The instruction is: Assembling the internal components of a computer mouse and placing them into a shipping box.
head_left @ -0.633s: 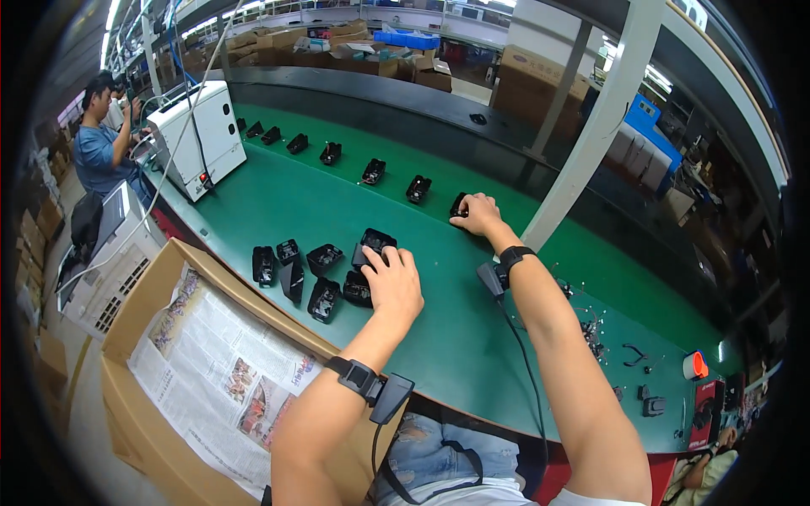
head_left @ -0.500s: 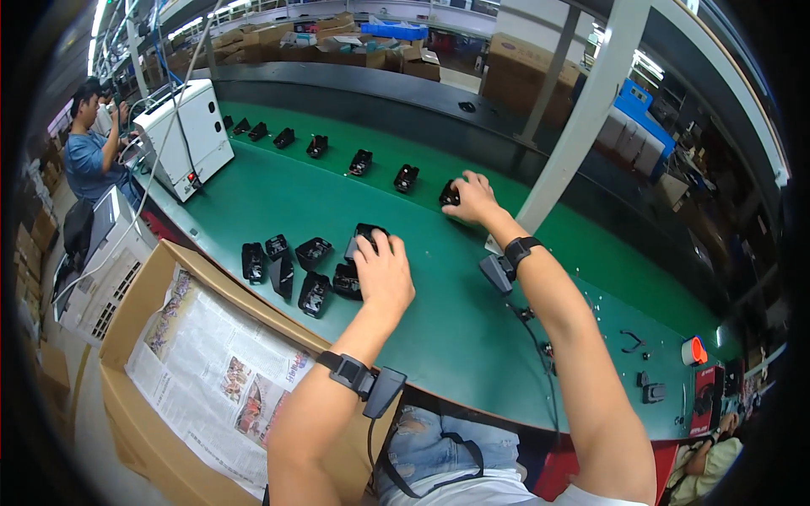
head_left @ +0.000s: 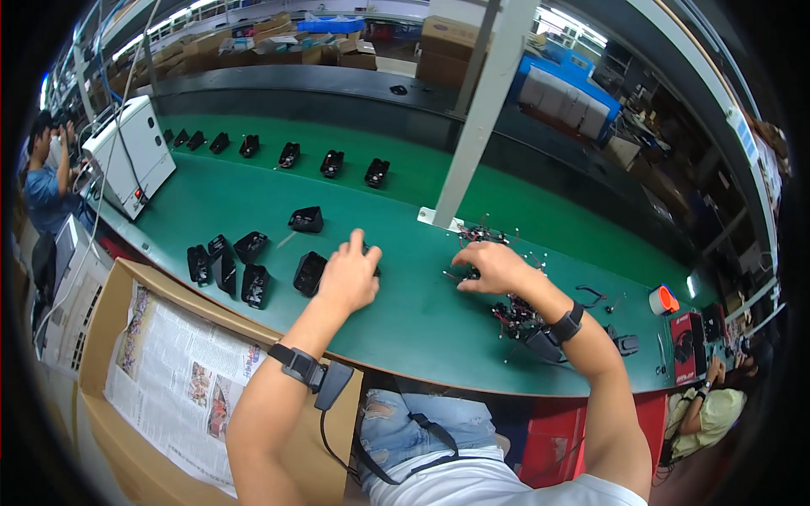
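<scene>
My left hand (head_left: 350,274) is over the green bench with its fingers bent down around a dark piece that they mostly hide. Just left of it lies a black plastic housing (head_left: 309,275). Another black housing (head_left: 305,219) rests farther back, and several more form a loose group (head_left: 251,246) to the left. My right hand (head_left: 498,268) reaches to a pile of small wired parts (head_left: 485,234), thumb and index finger apart, with a dark part and thin wires between them. A second wired bunch (head_left: 516,316) is by my right wrist.
Black housings (head_left: 377,173) stand in a row along the bench's far strip. A metal post (head_left: 472,126) rises behind my right hand. An open carton (head_left: 93,354) lined with newspaper is at near left. Pliers (head_left: 591,295) and an orange-and-white roll (head_left: 664,299) are at right.
The view has shifted right. My right hand has left a housing in the far row and moved to the wired parts. My left hand has moved right, away from the housing it touched.
</scene>
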`<state>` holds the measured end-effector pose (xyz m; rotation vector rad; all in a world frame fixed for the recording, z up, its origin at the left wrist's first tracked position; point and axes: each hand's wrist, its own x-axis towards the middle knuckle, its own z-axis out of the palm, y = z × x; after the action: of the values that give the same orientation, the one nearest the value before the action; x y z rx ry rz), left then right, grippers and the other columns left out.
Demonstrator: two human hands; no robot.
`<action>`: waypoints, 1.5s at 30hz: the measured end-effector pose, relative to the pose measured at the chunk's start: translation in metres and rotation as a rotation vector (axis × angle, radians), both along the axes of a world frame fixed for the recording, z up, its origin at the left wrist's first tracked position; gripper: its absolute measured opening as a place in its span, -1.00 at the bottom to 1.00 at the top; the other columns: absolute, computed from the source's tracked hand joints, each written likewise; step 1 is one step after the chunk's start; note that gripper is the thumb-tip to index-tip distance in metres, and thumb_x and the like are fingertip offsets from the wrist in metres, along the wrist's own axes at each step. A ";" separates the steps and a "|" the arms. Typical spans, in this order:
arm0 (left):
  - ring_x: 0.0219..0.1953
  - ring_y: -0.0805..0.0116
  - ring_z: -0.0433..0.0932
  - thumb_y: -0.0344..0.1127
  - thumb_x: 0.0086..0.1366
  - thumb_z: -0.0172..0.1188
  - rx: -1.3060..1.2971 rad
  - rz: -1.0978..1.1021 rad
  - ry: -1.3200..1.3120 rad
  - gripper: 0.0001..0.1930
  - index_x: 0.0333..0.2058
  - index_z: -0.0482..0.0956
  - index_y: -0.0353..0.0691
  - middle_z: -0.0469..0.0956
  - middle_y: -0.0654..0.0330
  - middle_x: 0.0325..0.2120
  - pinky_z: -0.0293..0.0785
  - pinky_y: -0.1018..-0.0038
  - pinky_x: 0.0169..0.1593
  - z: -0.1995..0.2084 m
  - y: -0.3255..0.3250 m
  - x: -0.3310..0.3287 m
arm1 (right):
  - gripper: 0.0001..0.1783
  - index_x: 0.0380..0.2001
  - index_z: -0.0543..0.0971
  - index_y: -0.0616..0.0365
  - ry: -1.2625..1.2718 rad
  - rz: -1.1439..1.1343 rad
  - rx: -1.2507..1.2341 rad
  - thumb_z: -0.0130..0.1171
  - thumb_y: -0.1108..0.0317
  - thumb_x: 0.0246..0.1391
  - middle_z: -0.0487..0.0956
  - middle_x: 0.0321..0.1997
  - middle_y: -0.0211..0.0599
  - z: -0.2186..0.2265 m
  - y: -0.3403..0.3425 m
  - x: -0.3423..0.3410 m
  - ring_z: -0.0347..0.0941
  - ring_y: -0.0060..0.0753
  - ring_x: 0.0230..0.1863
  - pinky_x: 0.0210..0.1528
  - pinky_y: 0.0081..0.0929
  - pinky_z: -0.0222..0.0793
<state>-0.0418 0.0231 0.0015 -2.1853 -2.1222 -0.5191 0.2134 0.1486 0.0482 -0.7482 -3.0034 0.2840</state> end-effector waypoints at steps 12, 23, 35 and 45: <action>-0.06 -0.05 0.46 -0.29 -0.01 0.35 0.007 -0.373 -0.632 -0.53 -0.11 0.39 -0.15 0.31 0.04 -0.02 0.47 0.19 -0.03 0.021 -0.035 0.052 | -0.81 -0.26 0.55 0.21 0.651 -0.135 -0.742 0.25 0.43 0.03 0.57 -0.32 -0.41 -0.011 -0.042 -0.003 0.54 -0.58 -0.25 -0.18 -0.58 0.52; -0.18 -0.03 0.51 -0.28 0.01 0.29 0.048 -0.132 -0.552 -0.74 -0.31 0.55 -0.21 0.42 -0.02 -0.14 0.50 0.19 -0.16 0.005 -0.032 0.055 | -0.82 -0.24 0.57 0.29 0.935 -0.201 -1.114 0.22 0.47 0.08 0.58 -0.21 -0.31 -0.042 -0.081 -0.024 0.51 -0.57 -0.18 -0.10 -0.58 0.49; -0.13 -0.08 0.47 -0.37 -0.04 0.32 -0.037 -0.102 -0.353 -0.72 -0.30 0.54 -0.22 0.39 0.00 -0.10 0.47 0.15 -0.07 0.019 -0.034 0.043 | -0.91 -0.36 0.61 0.29 1.057 -0.211 -0.667 0.22 0.55 0.01 0.56 -0.22 -0.23 -0.032 -0.073 -0.009 0.52 -0.51 -0.24 -0.21 -0.58 0.52; -0.05 0.10 0.48 -0.37 -0.17 0.47 -0.213 -0.251 -0.804 -0.18 0.11 0.25 -0.24 0.42 0.04 -0.05 0.45 0.35 -0.06 0.045 -0.033 0.040 | -0.89 -0.43 0.60 0.24 1.013 -0.017 -0.376 0.28 0.58 -0.12 0.61 -0.38 -0.24 -0.021 -0.078 -0.008 0.56 -0.40 -0.39 -0.31 -0.55 0.48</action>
<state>-0.0016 -0.0101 0.0468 -2.6930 -2.2954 -1.4655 0.2056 0.0702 0.0273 -0.4309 -1.9944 0.9128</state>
